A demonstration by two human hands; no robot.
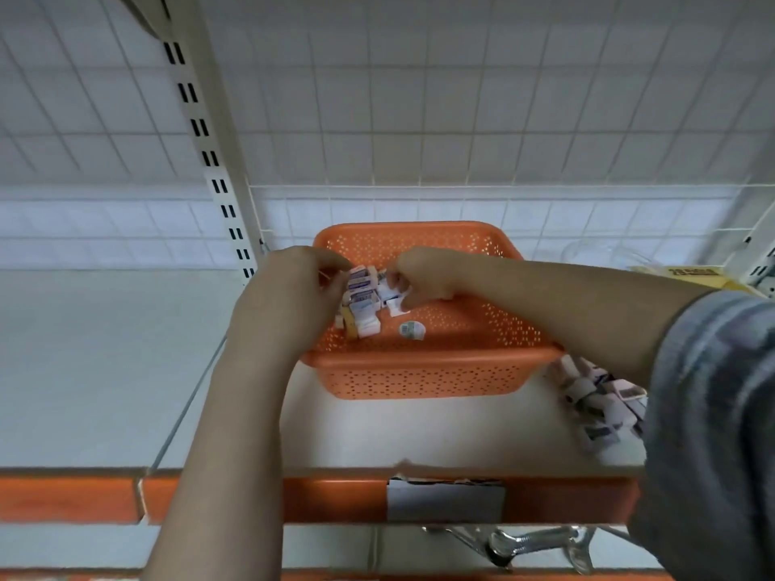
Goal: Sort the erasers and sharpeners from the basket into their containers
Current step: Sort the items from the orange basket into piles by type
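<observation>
Nearest to the camera, below both hands, an orange strip runs along the front edge of the white shelf [377, 429], and a grey label holder [446, 503] is fixed on this strip. Under the edge a shiny metal bracket [528, 540] is visible. To the right of the hands, under the right forearm with its grey-blue sleeve [713, 413], a pile of small white erasers in printed paper wraps [595, 404] lies on the shelf just beside the orange perforated plastic basket [419, 371]. Both hands reach into this basket. The left hand [293, 283] has its fingers curled around a bundle of wrapped white erasers [360, 295], which it holds over the left part of the basket. The right hand [423, 274] is close to it, with curled fingers that pinch one white wrapped eraser [394, 293] next to the bundle. Just below the hands, on the basket floor, lies a small round item with a barcode sticker [413, 330]; I cannot tell what it is. Beyond the right forearm a yellow flat package [692, 274] is partly seen. Behind all, a white wire grid panel [461, 98] and a slotted upright post [201, 132] stand.
</observation>
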